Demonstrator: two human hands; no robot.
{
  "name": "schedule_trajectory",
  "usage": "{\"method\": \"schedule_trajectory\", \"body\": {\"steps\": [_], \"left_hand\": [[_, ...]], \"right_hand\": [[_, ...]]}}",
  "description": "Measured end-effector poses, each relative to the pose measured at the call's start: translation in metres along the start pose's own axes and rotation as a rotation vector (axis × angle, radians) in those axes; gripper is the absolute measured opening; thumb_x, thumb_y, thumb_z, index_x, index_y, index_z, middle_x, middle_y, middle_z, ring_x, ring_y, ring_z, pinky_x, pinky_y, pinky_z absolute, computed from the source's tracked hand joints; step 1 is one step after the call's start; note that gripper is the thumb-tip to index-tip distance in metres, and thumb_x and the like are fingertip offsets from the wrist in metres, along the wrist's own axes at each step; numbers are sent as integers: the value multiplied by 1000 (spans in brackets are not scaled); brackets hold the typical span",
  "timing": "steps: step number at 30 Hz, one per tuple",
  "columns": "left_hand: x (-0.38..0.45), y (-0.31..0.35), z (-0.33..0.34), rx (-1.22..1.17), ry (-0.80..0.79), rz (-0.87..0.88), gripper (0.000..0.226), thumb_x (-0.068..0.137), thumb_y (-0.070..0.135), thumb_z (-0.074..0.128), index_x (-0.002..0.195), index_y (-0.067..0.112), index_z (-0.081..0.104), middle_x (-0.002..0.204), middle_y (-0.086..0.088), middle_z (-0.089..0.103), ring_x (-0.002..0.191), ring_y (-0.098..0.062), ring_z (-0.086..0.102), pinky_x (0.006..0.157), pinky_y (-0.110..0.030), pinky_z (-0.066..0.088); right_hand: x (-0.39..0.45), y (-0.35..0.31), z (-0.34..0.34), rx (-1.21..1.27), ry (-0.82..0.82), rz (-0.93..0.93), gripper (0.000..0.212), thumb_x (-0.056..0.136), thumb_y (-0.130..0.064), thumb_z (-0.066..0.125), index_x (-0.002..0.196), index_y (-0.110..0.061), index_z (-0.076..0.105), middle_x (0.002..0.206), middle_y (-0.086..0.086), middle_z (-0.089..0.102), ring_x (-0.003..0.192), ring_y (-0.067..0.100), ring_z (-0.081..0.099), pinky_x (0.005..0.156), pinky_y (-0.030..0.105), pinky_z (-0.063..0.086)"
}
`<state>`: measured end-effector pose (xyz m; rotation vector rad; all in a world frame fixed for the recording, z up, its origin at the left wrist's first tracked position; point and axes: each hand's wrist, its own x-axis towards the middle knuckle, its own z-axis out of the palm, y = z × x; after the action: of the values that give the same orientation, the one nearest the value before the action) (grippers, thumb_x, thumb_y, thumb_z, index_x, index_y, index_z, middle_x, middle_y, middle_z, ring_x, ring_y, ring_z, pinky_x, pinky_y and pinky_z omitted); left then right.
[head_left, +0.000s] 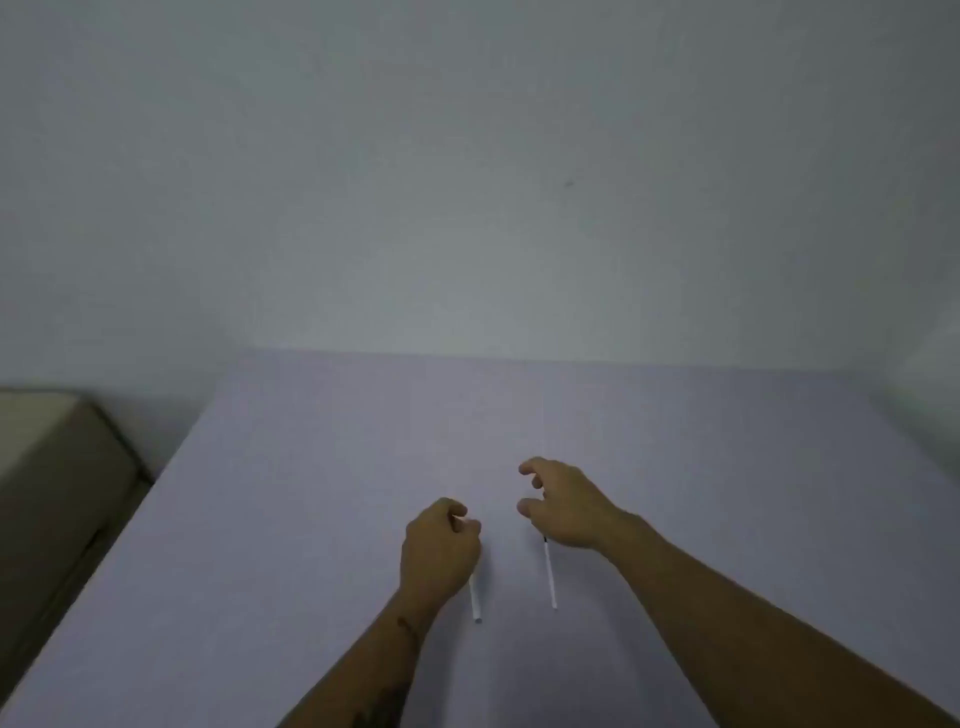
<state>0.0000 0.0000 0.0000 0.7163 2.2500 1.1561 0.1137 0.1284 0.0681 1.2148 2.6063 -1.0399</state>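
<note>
Side by side: one white tube gripped, one thin stick under a loose hand

Low on the near middle of the table, the white tube (475, 597) slants down and out from under the left hand (439, 551). The fingers of that hand are curled tightly round the tube's upper part, so only its lower length and a small bit near the knuckles show. Its free end sits at or just above the tabletop; which one cannot be told.

Just to the right, apart from the tube and nearly parallel to it, is a thin white stick (549, 577) with a dark band near its upper end. That end disappears beneath the heel of the right hand (566, 506). The right hand's fingers (530, 467) and thumb are loosely bent and spread with a gap between them, clasping nothing. Whether the palm touches the stick is hidden.

Both forearms reach in from the lower edge across the pale lavender table (311, 493). A plain grey wall (467, 182) rises behind it, and a beige block (52, 457) stands beside the table's left edge.
</note>
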Motion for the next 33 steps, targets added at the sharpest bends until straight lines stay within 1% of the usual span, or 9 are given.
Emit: {"method": "schedule_trajectory", "body": {"steps": [4, 9, 13, 18, 20, 23, 26, 29, 33], "left_hand": [[5, -23, 21, 219, -44, -79, 28, 85, 42, 64, 101, 20, 58, 89, 1, 63, 77, -15, 60, 67, -29, 49], [8, -38, 37, 462, -169, -115, 48, 80, 50, 65, 109, 17, 46, 104, -3, 60, 91, -23, 60, 68, -32, 45], [11, -39, 44, 507, -160, -98, 29, 88, 35, 55, 107, 14, 53, 105, -6, 62, 92, -24, 62, 75, -35, 53], [17, -40, 40, 494, -172, -91, 15, 92, 30, 49, 93, 16, 52, 94, -4, 59, 75, -19, 51, 64, -30, 43], [17, -42, 37, 473, -190, -11, 16, 93, 32, 47, 86, 18, 48, 86, 1, 53, 73, -18, 48, 64, -30, 40], [11, -47, 33, 453, -217, 100, 17, 94, 33, 47, 83, 20, 46, 83, 3, 53, 71, -15, 48, 62, -28, 38], [11, -51, 28, 429, -239, 128, 18, 94, 33, 49, 84, 19, 50, 84, 0, 59, 70, -17, 52, 62, -30, 42], [14, -52, 19, 495, -261, 109, 16, 93, 29, 50, 81, 19, 46, 86, -3, 60, 71, -20, 49, 62, -33, 41], [12, -60, 8, 485, -204, 58, 17, 93, 32, 49, 82, 18, 49, 84, 0, 58, 73, -20, 52, 64, -32, 42]], "right_hand": [[-1, 15, 31, -63, -88, 81, 57, 91, -28, 58, 145, -18, 43, 143, 9, 50, 126, 25, 52, 104, 37, 45], [8, 32, 48, -59, -131, 166, 53, 90, -25, 58, 142, -17, 48, 132, 9, 60, 116, 24, 59, 95, 33, 49], [21, 40, 56, -8, -144, 188, 48, 91, -25, 59, 138, -15, 53, 119, 10, 66, 105, 24, 64, 88, 31, 51], [40, 38, 73, 179, -106, 296, 45, 89, -28, 64, 131, -13, 59, 125, 10, 64, 111, 27, 63, 93, 35, 52], [48, 34, 82, 258, -32, 326, 37, 86, -32, 65, 115, -10, 68, 112, 10, 70, 103, 29, 66, 88, 36, 54], [56, 33, 90, 439, 105, 377, 30, 75, -31, 66, 80, -2, 72, 78, 18, 74, 79, 37, 71, 75, 50, 59], [61, 28, 95, 582, 113, 435, 22, 72, -18, 67, 69, 3, 69, 65, 21, 71, 59, 33, 67, 70, 51, 60], [68, 25, 92, 656, 196, 508, 14, 72, -9, 62, 65, -4, 73, 54, 12, 67, 51, 25, 63, 67, 45, 61], [79, 35, 80, 456, 111, 449, 19, 70, -4, 60, 61, -9, 75, 48, 4, 67, 51, 22, 65, 58, 33, 59]]}}
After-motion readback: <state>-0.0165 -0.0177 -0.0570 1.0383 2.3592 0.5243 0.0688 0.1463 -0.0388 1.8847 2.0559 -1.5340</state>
